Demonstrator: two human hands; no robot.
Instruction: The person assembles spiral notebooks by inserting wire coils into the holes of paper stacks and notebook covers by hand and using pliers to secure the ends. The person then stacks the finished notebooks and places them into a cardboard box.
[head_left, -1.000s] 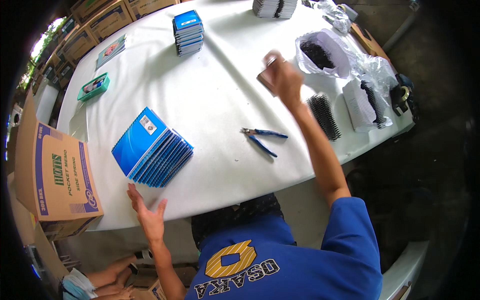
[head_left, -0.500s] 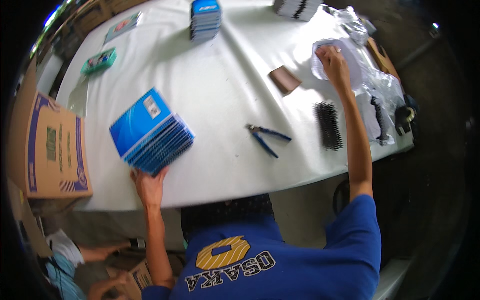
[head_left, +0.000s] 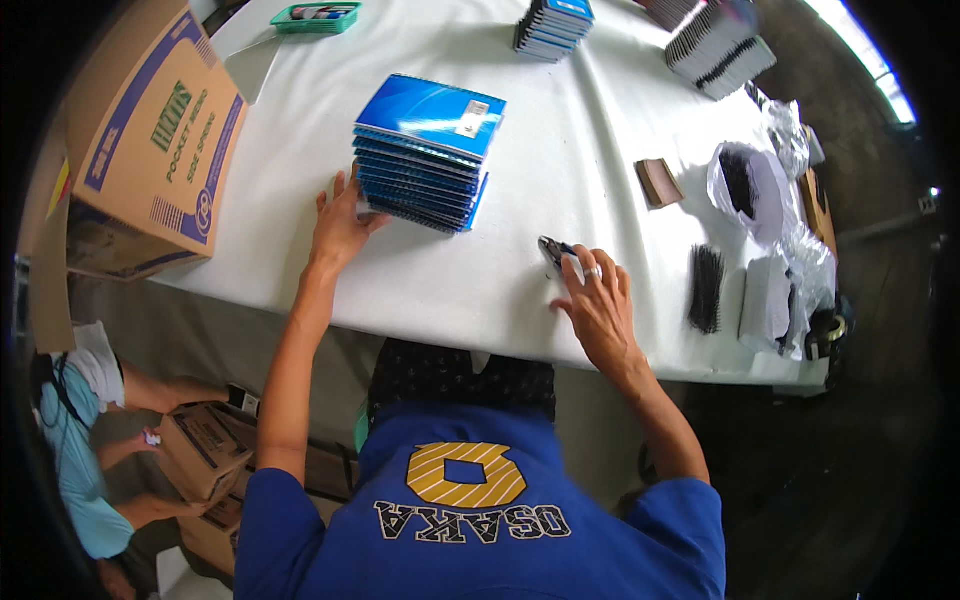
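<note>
A stack of blue spiral notebooks (head_left: 425, 115) stands on the white-covered table, its coil edges facing several ways. Against its near left corner rests my left hand (head_left: 340, 228), fingers spread, thumb along the front edge, not wrapped round it. To the right of the stack lie blue-handled cutting pliers (head_left: 552, 250), jaws pointing up and left. My right hand (head_left: 600, 305) covers their handles from above, fingers curled over them and thumb on the near side. The hand hides most of the handles.
Brown cardboard box (head_left: 165, 150) stands left. Behind are a green tray (head_left: 315, 18) and more notebooks (head_left: 555, 28). At right lie a brown piece (head_left: 660, 184), black coils (head_left: 706, 290) and a plastic bag (head_left: 765, 200). A person (head_left: 75, 440) is at lower left.
My right hand has come from the plastic bag to the pliers, nearer and to the left. My left hand's fingers have spread at the stack's corner. The view has turned.
</note>
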